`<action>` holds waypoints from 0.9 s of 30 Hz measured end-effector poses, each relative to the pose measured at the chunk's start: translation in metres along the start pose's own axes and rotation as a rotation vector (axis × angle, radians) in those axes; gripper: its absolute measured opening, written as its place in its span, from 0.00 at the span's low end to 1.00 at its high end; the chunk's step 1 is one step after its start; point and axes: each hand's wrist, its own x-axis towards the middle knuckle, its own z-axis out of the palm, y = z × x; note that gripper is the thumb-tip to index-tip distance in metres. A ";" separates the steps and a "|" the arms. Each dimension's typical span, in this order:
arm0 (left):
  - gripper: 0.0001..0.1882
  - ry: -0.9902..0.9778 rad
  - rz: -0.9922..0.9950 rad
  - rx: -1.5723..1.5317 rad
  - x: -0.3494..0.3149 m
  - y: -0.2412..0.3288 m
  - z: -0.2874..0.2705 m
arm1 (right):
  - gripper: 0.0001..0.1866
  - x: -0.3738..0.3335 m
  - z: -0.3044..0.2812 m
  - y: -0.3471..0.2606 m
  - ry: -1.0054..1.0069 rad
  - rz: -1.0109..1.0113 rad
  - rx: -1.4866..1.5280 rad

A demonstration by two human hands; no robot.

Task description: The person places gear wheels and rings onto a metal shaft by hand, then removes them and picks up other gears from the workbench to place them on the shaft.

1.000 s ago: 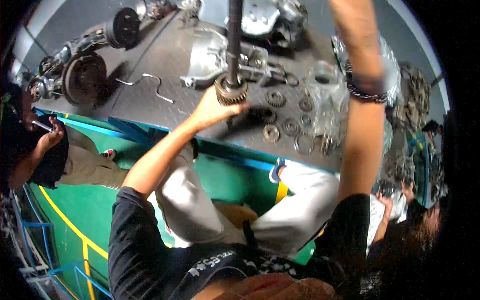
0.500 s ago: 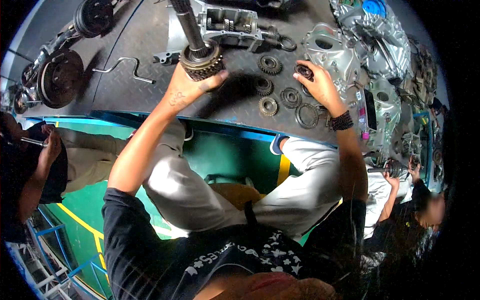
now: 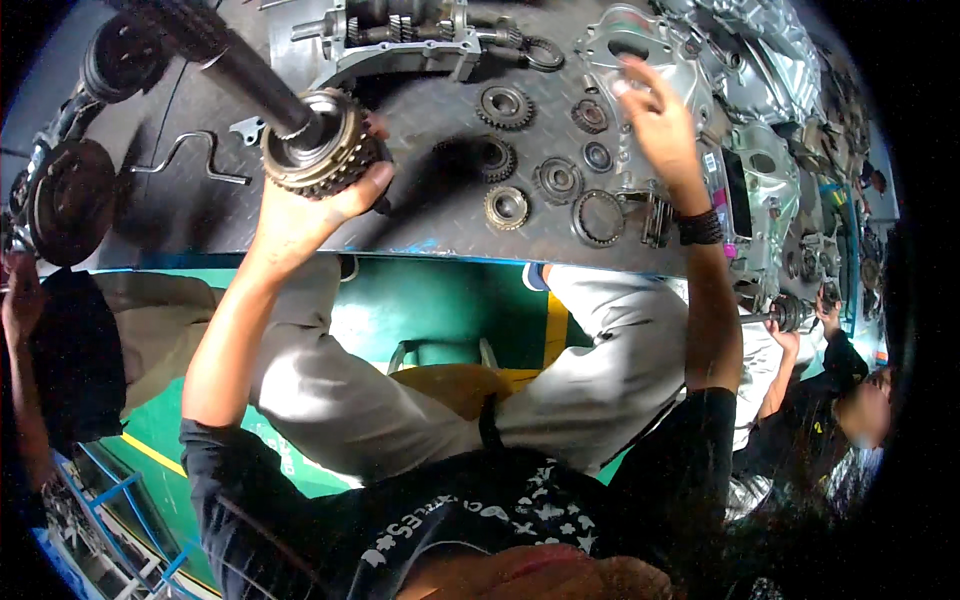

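Note:
My left hand (image 3: 300, 228) is wrapped round the geared end of a gear shaft (image 3: 258, 88), whose bare end slants up to the far left above the table. A toothed ring gear (image 3: 325, 165) sits round the shaft just above my fingers. Over the right of the table my right hand (image 3: 660, 125) is raised, empty, fingers apart, in front of a silver housing cover (image 3: 655, 62). Beside it on the metal tabletop lie a small gear (image 3: 589, 116), a small ring (image 3: 598, 156), a larger gear (image 3: 505, 107), a brass-coloured gear (image 3: 507, 207) and a toothed ring (image 3: 599, 218).
An open gearbox housing (image 3: 450, 50) with gears inside stands at the back. A bent metal rod (image 3: 190, 152) and a rusty brake drum (image 3: 68, 202) lie to the left. More silver housings (image 3: 765, 205) fill the right. Co-workers are on both sides; the right one holds a shaft (image 3: 790, 314).
My right hand has let go of the small gear, which lies on the table, and has risen away from it. The shaft in my left hand has moved left and nearer.

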 end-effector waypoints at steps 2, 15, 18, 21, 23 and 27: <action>0.20 -0.027 0.009 -0.027 0.004 -0.001 0.003 | 0.22 0.005 -0.034 -0.004 0.141 0.040 0.378; 0.23 -0.130 0.003 -0.127 0.007 -0.005 0.010 | 0.20 -0.010 -0.014 -0.012 -0.035 0.011 -0.034; 0.23 -0.124 -0.002 -0.136 0.010 -0.006 0.013 | 0.23 -0.022 0.033 -0.012 -0.291 -0.359 -0.406; 0.24 -0.113 -0.018 -0.136 0.012 -0.004 0.009 | 0.23 -0.017 0.048 -0.004 -0.318 -0.411 -0.582; 0.24 -0.063 -0.062 -0.170 0.010 -0.002 0.007 | 0.22 0.011 0.041 -0.005 -0.292 -0.251 -0.489; 0.23 -0.104 -0.026 -0.140 0.016 -0.011 0.006 | 0.15 0.079 0.015 0.062 -0.089 -0.357 -0.707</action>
